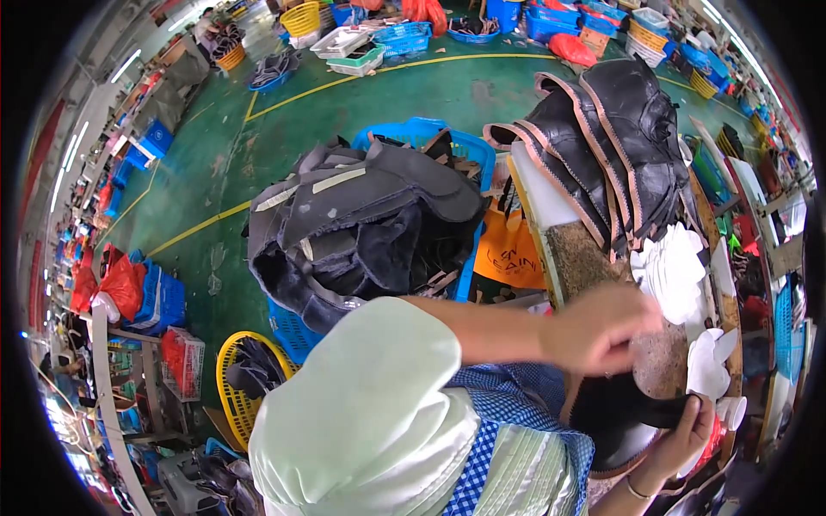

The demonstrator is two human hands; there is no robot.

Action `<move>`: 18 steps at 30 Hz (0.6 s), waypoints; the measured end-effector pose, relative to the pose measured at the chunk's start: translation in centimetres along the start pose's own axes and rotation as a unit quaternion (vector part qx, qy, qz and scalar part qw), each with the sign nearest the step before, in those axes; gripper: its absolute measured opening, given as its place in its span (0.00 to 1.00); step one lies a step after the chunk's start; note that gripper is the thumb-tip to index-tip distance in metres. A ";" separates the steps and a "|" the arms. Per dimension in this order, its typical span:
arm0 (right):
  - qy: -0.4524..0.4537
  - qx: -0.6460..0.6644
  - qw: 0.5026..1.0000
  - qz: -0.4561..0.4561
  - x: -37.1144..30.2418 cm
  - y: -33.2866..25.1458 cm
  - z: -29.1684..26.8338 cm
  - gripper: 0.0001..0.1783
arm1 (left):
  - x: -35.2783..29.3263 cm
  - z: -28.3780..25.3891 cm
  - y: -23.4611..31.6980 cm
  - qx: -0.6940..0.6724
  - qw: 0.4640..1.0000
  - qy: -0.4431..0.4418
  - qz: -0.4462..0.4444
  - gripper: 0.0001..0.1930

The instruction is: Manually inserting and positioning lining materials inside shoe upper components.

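Note:
My right hand (693, 427) is at the lower right, its thumb and fingers closed on the edge of a black boot upper (607, 417) that lies at the near end of the workbench. My left hand (598, 331) is above the bench, just beyond the boot upper. It is smeared by motion, and its fingers look partly bent; whether anything is between them I cannot make out. A stack of white shaped pieces (669, 268) lies beyond my left hand. More white pieces (711, 363) lie nearer, beside the bench's right edge.
Black boot uppers with pink edges (613, 155) are piled at the bench's far end. Left of the bench, a blue basket (419, 127) holds dark fleece-lined uppers (370, 206). A yellow basket (231, 365) stands lower left. Further baskets line the green floor (361, 105).

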State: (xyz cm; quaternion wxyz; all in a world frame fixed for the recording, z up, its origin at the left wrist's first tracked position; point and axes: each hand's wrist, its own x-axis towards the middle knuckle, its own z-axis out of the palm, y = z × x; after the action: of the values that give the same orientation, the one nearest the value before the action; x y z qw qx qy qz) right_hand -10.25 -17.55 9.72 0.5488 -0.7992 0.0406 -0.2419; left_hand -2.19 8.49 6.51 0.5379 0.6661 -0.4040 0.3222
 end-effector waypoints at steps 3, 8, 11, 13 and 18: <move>0.075 -0.002 0.996 0.046 2.5 1.0 -4.2 0.11 | 0.6 -9.4 -5.8 0.194 0.962 0.025 -0.192 0.19; -0.021 -0.136 0.987 0.081 1.8 1.3 -4.9 0.07 | -5.0 -29.9 -18.9 0.495 0.623 0.296 -0.528 0.28; -0.029 -0.122 0.989 0.073 1.3 5.2 -4.1 0.08 | -14.9 -36.0 -20.7 0.195 0.615 0.386 -0.659 0.13; -0.023 -0.107 0.988 0.108 1.0 7.7 -4.6 0.09 | -17.9 -38.6 -19.1 0.331 0.624 0.284 -0.648 0.09; 0.053 -0.058 0.988 0.130 -1.1 11.2 -6.3 0.11 | -12.1 -36.3 -14.8 0.606 0.679 0.201 -0.361 0.10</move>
State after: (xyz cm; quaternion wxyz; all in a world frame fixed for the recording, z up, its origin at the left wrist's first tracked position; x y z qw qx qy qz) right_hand -11.71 -26.95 1.07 0.5256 -0.8033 0.1872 -0.2082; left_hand 5.47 47.71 -2.95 0.1595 0.8596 0.2698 0.4037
